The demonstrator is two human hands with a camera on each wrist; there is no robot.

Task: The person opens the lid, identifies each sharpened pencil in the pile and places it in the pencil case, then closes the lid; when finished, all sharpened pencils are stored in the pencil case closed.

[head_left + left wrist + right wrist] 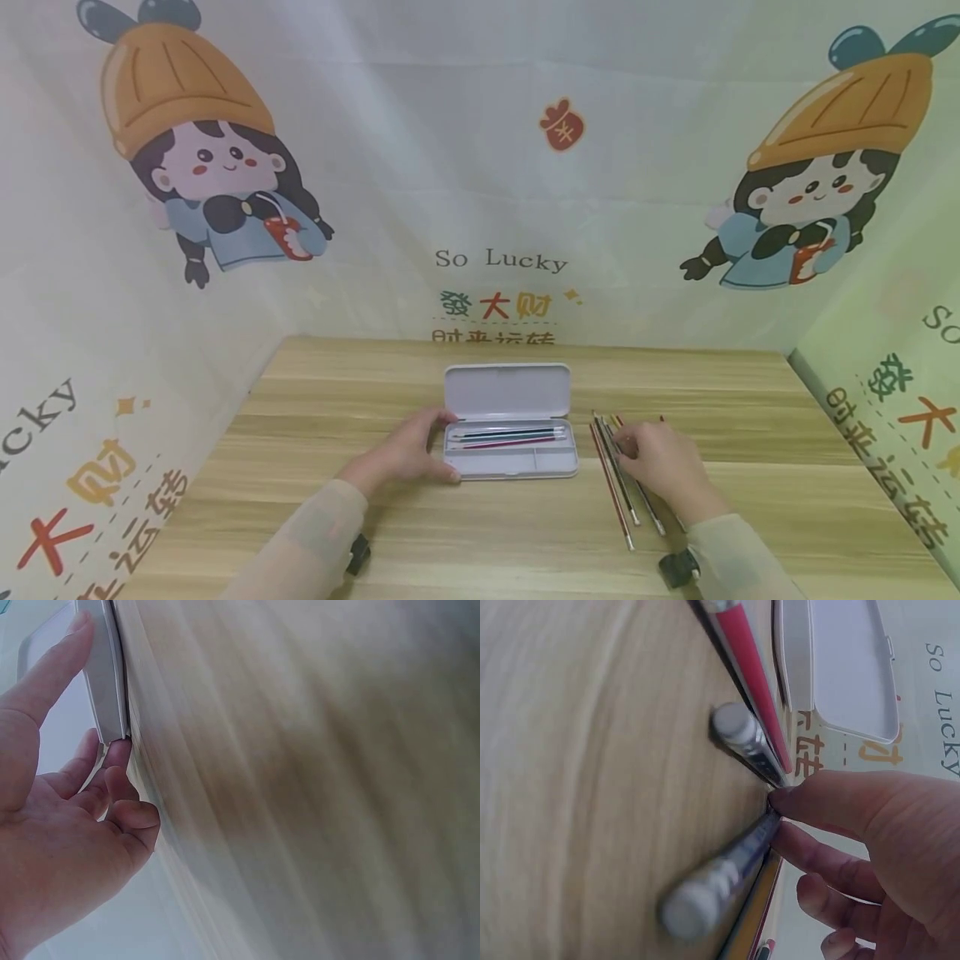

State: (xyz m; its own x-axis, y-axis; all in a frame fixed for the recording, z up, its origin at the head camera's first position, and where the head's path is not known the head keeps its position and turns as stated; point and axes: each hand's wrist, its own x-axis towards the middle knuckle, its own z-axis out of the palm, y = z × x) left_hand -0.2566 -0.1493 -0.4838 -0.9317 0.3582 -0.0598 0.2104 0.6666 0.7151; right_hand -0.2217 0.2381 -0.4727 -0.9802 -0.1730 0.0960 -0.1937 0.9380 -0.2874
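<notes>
An open white pencil case (487, 463) lies on the table, its lid (507, 392) raised at the back. Several pencils (502, 437) lie in its long rear compartment. My left hand (405, 454) holds the case's left end, thumb at the front corner and fingers toward the back. To the right of the case, my right hand (663, 467) pinches a dark pencil (751, 838) between thumb and index finger, its eraser end pointing toward me. Other loose pencils lie beside it, among them a red one (613, 492) and a dark one with an eraser tip (739, 724).
The wooden table (315, 400) meets a printed cloth backdrop (405, 167) at the back and sides. A small divider (535, 460) splits the case's front compartment. A yellow pencil (751, 915) lies just past the pinched one.
</notes>
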